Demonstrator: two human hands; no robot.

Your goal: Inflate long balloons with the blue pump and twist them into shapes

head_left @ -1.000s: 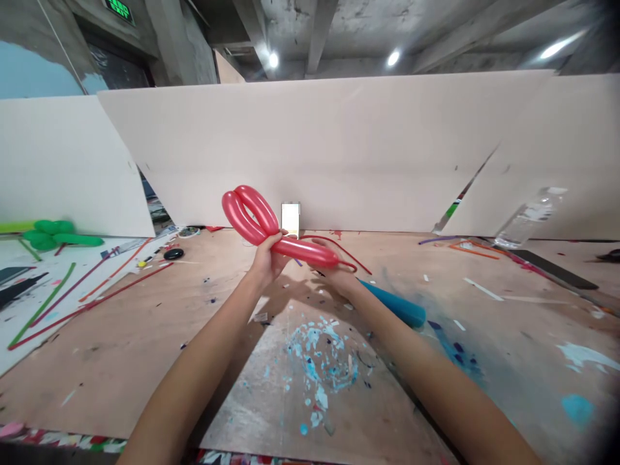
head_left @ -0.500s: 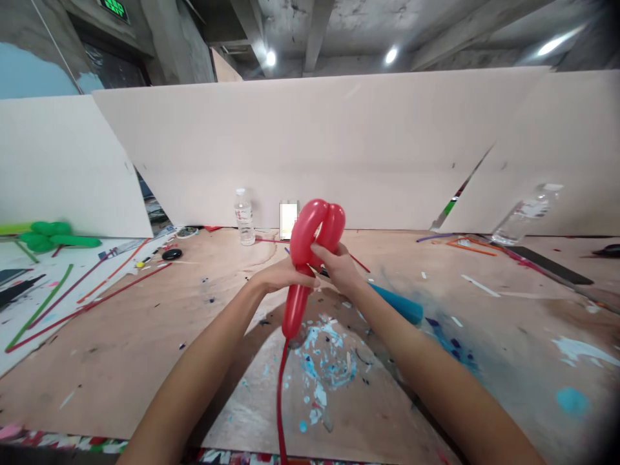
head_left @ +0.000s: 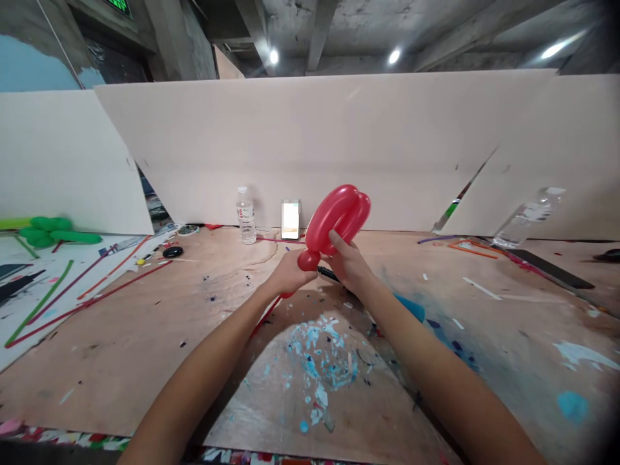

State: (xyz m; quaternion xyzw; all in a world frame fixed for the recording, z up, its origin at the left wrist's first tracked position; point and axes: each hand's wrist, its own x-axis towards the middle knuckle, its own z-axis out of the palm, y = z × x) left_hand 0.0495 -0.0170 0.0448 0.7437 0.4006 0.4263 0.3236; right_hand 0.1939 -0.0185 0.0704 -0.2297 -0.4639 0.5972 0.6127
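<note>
A red balloon (head_left: 334,216), bent into long loops side by side, tilts up to the right above the middle of the table. My left hand (head_left: 292,274) is closed around its lower part, just below a small round red bubble (head_left: 309,260). The thin uninflated tail (head_left: 265,316) hangs down to the left behind my left wrist. My right hand (head_left: 349,261) grips the base of the loops, its thumb lying on the red surface. Behind the hands lie a black pen-like object (head_left: 328,274) and a blue cylinder (head_left: 411,307), partly covered by my right arm.
A lit phone (head_left: 290,219) and a water bottle (head_left: 246,216) stand by the white boards (head_left: 310,142). Another bottle (head_left: 527,218) leans at the right. Green balloons (head_left: 51,232) and thin uninflated balloons (head_left: 97,305) lie at the left. Paint marks the wooden table (head_left: 121,368).
The red loops have swung up and to the right and tilted. A small bubble now shows between my hands. The lower part and tail have turned leftward behind my left hand.
</note>
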